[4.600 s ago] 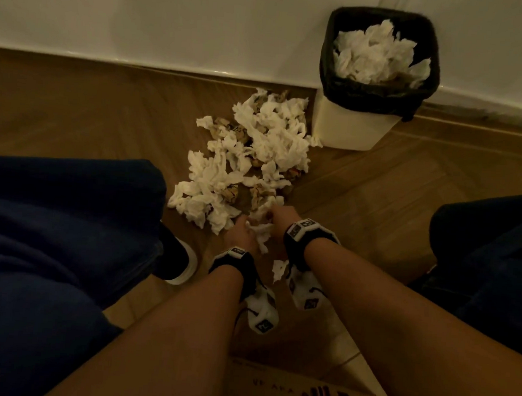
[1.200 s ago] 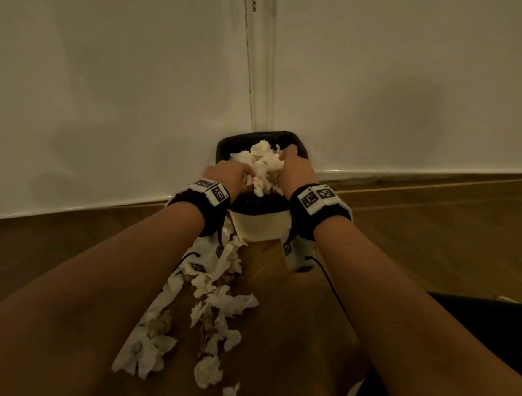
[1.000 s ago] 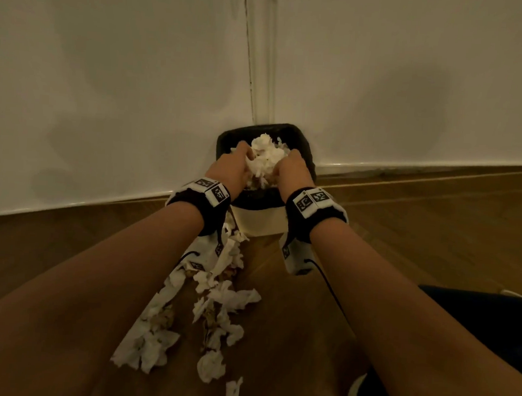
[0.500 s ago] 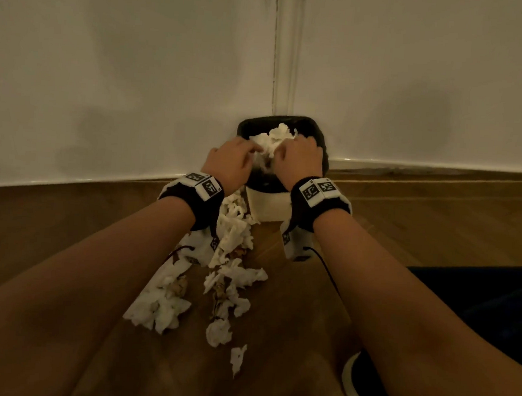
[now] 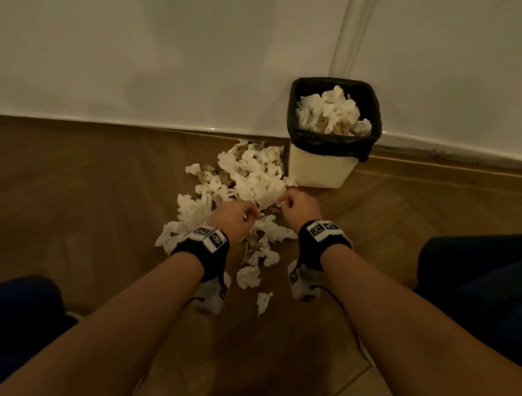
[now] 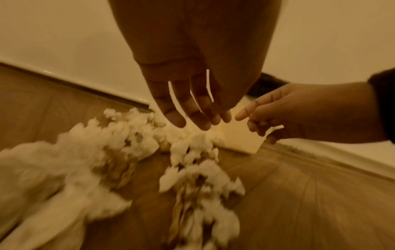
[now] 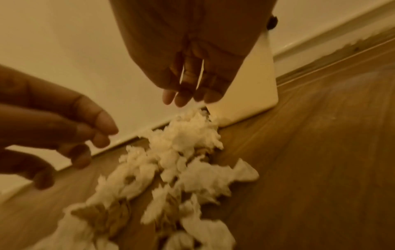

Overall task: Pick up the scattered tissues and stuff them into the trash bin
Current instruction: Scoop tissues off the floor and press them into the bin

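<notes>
A heap of crumpled white and brownish tissues [image 5: 248, 178] lies on the wooden floor left of a cream trash bin [image 5: 320, 168] with a black liner, heaped with tissues [image 5: 333, 113]. My left hand [image 5: 237, 216] and right hand [image 5: 296, 203] hover just above the near part of the heap, side by side, fingers loosely extended downward and holding nothing. The left wrist view shows my left fingers [image 6: 196, 118] over the tissues [image 6: 136, 143] and the right hand [image 6: 278, 115] beside them. My right fingers [image 7: 188, 96] hang above the pile [image 7: 188, 140] in the right wrist view.
The bin stands against a white wall [image 5: 171, 52] with a skirting board. My dark-clothed knees [image 5: 478, 290] flank the area left and right. A few small tissue scraps [image 5: 263, 301] lie near my wrists. Bare wood floor [image 5: 68, 199] extends to the left.
Both hands have left the top of the bin, where they pressed tissues in, and have come back down over the heap on the floor, now empty. The head view has tilted downward.
</notes>
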`<state>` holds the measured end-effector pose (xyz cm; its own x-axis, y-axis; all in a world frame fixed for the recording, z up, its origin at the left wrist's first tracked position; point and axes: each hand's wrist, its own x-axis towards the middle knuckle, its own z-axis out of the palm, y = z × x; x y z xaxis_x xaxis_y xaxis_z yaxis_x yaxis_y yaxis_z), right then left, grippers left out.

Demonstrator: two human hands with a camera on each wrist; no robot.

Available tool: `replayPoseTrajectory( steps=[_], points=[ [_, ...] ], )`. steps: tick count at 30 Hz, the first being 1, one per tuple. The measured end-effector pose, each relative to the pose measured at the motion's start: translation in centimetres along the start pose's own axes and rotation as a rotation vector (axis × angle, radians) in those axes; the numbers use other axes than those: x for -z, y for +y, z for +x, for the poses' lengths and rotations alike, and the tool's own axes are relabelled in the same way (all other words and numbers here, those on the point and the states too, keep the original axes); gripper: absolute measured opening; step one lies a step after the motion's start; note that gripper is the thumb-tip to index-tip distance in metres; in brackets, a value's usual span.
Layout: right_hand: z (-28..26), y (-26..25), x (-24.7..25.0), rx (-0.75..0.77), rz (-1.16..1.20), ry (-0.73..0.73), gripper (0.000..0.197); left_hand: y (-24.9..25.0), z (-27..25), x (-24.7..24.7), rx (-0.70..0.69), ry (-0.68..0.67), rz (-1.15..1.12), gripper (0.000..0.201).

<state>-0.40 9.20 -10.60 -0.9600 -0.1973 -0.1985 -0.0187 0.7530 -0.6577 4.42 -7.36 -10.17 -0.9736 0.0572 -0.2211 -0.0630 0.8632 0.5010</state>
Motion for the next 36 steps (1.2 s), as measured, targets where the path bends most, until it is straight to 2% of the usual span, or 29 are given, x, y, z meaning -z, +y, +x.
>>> replayPoseTrajectory(
  steps=[4, 7, 9, 13, 17, 21, 26, 28, 32, 36],
  points=[
    [-0.2, 1.4, -3.1, -0.024, -0.105, -0.26, 0.028, -2.4, -2.4, -3.6, 0.035, -0.228, 0.096, 0.023],
    [-0.3, 1.5, -4.8, -0.015, -0.166, -0.381, 0.028, -3.3, -3.9, -6.1, -0.012, -0.379, 0.173, 0.036],
    [-0.3, 1.3, -5.8, 0.045, -0.27, -0.474, 0.031, -3.7, -4.7, -7.5, -0.054, -0.436, 0.219, 0.045],
    [-0.2, 0.7, -7.1, 0.261, -0.587, -0.612, 0.036, -4.2, -5.9, -9.6, -0.151, -0.43, 0.342, 0.051],
    [-0.5, 0.8, -8.0, 0.371, -0.697, -0.703, 0.046, -4.6, -6.3, -10.9, -0.182, -0.433, 0.427, 0.07],
    [-1.1, 0.4, -9.3, 0.461, -0.826, -0.729, 0.053, -5.0, -6.4, -11.3, -0.159, -0.462, 0.423, 0.071],
    [-1.6, 0.2, -10.5, 0.502, -0.86, -0.635, 0.055, -5.0, -6.4, -11.1, -0.112, -0.43, 0.284, 0.04],
    [-1.7, 0.3, -10.8, 0.497, -0.816, -0.641, 0.058, -5.0, -6.5, -11.2, -0.112, -0.425, 0.267, 0.041],
    [-1.6, 0.5, -11.2, 0.48, -0.798, -0.749, 0.056, -6.0, -6.8, -11.3, -0.086, -0.446, 0.269, 0.048],
    [-1.7, 0.5, -11.6, 0.433, -0.795, -0.708, 0.043, -6.8, -6.7, -10.8, -0.095, -0.492, 0.266, 0.048]
  ],
)
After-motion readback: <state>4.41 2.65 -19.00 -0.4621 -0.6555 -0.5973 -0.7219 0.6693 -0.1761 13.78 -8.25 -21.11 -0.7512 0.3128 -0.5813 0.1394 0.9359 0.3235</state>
